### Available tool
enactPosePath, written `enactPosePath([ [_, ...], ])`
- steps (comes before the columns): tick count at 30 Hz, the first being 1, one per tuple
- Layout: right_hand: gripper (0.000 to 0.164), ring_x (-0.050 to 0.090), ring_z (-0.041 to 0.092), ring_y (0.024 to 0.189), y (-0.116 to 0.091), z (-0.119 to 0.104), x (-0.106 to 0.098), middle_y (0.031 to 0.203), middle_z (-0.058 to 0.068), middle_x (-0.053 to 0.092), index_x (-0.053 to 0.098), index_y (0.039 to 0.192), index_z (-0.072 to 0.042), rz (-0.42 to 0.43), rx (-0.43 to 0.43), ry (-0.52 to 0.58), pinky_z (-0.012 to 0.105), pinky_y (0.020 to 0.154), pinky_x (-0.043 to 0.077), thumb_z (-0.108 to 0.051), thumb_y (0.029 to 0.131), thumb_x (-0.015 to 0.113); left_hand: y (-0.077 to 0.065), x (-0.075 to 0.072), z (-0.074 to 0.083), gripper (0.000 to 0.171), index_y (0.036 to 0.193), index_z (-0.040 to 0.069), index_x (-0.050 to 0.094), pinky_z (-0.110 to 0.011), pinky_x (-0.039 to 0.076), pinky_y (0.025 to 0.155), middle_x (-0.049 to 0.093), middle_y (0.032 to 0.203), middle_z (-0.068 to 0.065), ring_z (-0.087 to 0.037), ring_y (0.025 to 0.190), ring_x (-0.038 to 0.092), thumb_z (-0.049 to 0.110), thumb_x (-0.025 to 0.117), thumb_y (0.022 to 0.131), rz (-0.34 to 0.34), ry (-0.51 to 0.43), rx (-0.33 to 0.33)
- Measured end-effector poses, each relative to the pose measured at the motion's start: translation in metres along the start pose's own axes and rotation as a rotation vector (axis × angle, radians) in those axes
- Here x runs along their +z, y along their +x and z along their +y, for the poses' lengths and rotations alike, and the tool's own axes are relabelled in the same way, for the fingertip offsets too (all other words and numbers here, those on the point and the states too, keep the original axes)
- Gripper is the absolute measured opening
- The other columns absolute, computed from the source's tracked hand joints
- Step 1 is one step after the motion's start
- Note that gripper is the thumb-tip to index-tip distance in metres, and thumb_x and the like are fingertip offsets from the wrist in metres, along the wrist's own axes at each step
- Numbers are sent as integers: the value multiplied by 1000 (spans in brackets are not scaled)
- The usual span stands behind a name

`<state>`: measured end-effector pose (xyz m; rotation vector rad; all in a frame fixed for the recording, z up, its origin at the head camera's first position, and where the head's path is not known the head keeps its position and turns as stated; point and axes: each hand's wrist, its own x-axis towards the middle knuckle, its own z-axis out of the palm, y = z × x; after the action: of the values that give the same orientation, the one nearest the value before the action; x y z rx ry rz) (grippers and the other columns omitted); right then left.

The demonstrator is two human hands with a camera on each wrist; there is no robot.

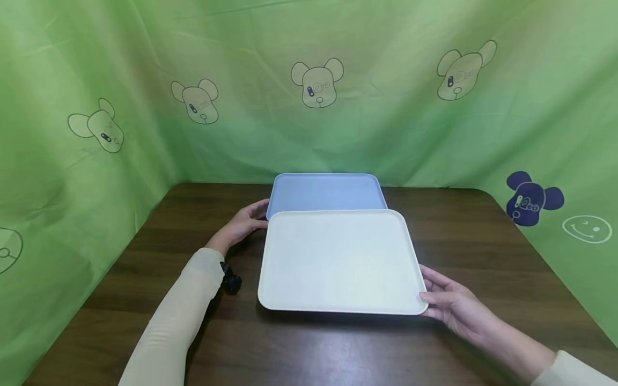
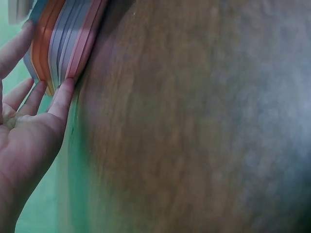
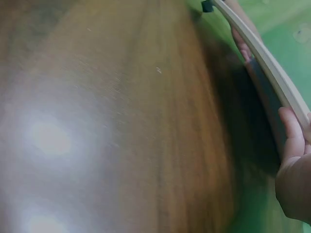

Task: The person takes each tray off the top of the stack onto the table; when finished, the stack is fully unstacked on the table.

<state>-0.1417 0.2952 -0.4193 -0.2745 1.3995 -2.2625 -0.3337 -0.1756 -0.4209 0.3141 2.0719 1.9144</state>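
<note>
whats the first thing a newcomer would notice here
Likely the big white tray, central in the head view, its near right corner held in the right grip. Beyond it, cartoon animal heads dot the green cloth. The left wrist view's upper left shows a colourful stack.

The left sleeve is cream, finely creased along the forearm; the right sleeve matches. A black strap with a small, rounded black device sits at the left cuff. Both hands are bare.
</note>
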Motion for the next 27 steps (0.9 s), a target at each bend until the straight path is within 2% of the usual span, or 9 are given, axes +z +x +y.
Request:
enactPosePath([
  [15,58,60,22,108,-21,23,7,124,3,57,59,126,-33,-27,37,-9,40,91,50,13,95,43,3,0,-2,76,152,6,29,-43,34,108,30,155,-12,-29,140,30,-6,66,87,-3,0,1],
  [22,58,61,21,105,-22,30,12,120,2,57,60,121,-36,67,61,-56,40,89,51,13,93,47,4,1,-3,77,153,5,28,-43,33,109,29,155,-14,-31,141,29,-5,68,87,8,-2,-6],
  [27,57,62,21,104,-22,32,15,119,3,58,60,119,-36,83,38,-41,41,87,53,13,94,46,3,2,-3,77,153,6,28,-43,34,108,29,155,-14,-31,140,29,-6,67,87,7,-1,-12],
])
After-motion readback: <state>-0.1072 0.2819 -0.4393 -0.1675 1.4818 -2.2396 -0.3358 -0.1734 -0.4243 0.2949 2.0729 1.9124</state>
